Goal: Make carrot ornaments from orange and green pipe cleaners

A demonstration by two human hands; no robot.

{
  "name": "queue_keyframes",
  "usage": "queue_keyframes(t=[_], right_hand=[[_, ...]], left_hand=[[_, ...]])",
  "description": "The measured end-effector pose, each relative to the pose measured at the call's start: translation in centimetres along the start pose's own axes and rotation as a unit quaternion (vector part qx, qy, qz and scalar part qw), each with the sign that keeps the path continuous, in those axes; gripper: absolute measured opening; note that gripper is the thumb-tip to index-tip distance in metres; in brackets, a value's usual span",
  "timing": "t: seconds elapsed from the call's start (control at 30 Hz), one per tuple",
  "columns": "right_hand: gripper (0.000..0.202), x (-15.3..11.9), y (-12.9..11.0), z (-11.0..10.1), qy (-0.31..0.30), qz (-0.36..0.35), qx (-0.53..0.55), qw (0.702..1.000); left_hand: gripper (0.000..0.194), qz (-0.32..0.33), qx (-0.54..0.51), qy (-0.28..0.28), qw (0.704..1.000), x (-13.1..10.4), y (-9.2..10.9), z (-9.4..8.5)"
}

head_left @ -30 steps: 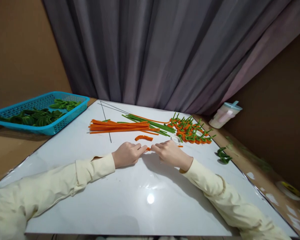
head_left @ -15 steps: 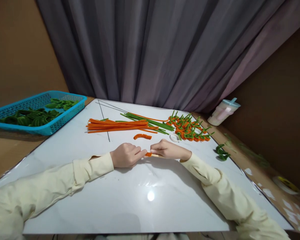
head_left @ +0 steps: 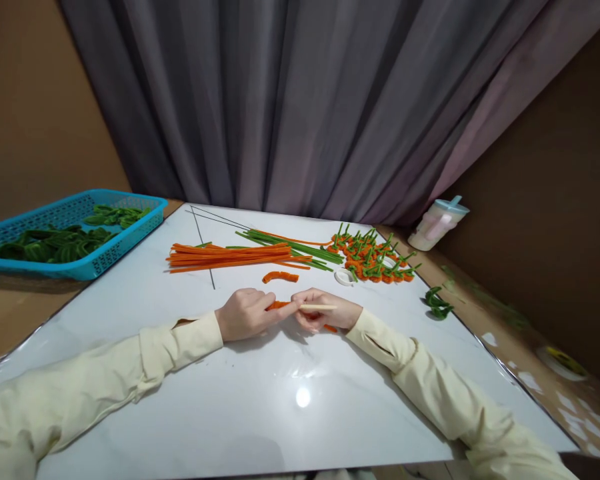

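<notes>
My left hand (head_left: pixel 243 315) is closed on an orange pipe cleaner (head_left: pixel 279 305), part of which shows above its fingers. Its index finger reaches across to my right fingertips. My right hand (head_left: pixel 345 312) is closed on a thin pale wooden stick (head_left: pixel 319 307) lying across it; another orange end (head_left: pixel 331 329) shows below that hand. Whether the pipe cleaner is wound on the stick is hidden by the fingers. Just beyond the hands lies a short, thick orange coiled piece (head_left: pixel 280 276). Behind it is a bundle of straight orange pipe cleaners (head_left: pixel 230 255), with green pipe cleaners (head_left: pixel 300 244) beside it.
Orange pieces with upright green stems (head_left: pixel 375 257) crowd the back right, near a white ring (head_left: pixel 344 277). Green curled pieces (head_left: pixel 437 303) lie at the right edge. A blue basket (head_left: pixel 95 263) of green pieces stands left, a lidded cup (head_left: pixel 437 223) back right.
My right hand has turned over, so the stick now lies across its fingers. An orange end now shows below it. The view has shifted slightly.
</notes>
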State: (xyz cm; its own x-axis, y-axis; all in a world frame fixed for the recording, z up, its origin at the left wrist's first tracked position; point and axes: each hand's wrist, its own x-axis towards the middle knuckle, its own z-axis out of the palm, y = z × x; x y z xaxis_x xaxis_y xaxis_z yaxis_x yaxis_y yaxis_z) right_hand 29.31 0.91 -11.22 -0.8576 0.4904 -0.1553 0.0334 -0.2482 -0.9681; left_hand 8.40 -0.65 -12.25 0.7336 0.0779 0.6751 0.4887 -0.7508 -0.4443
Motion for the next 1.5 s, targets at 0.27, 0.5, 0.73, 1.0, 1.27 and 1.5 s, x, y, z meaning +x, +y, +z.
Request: queue_keyframes(t=[0.27, 0.5, 0.73, 1.0, 1.27, 1.5], right_hand=[[0.025, 0.6, 0.7, -0.5, 0.0, -0.014, 0.045, 0.999], [0.022, 1.0, 0.9, -1.1, 0.037, -0.02, 0.061, 0.997], [0.023, 1.0, 0.9, -1.0, 0.049, -0.02, 0.063, 0.997], [0.025, 1.0, 0.4, -0.8, 0.066, -0.028, 0.061, 0.996], [0.02, 1.1, 0.3, -0.9, 0.05, -0.03, 0.057, 0.997], [0.021, 1.0, 0.2, -1.2, 0.045, -0.004, 0.047, 0.998]], left_hand=[[0.051, -0.06, -0.026, -0.044, 0.997, -0.1, 0.0, 0.3], [0.036, -0.114, -0.061, -0.093, 0.987, -0.7, -0.1, 1.4], [0.034, -0.135, -0.071, -0.105, 0.983, -0.6, 0.0, 1.4], [0.031, -0.187, -0.045, -0.116, 0.974, -0.5, 0.0, 1.7], [0.029, -0.221, -0.044, -0.174, 0.959, -0.6, 0.1, 2.0], [0.026, -0.215, -0.039, -0.209, 0.953, -0.3, 0.2, 1.6]])
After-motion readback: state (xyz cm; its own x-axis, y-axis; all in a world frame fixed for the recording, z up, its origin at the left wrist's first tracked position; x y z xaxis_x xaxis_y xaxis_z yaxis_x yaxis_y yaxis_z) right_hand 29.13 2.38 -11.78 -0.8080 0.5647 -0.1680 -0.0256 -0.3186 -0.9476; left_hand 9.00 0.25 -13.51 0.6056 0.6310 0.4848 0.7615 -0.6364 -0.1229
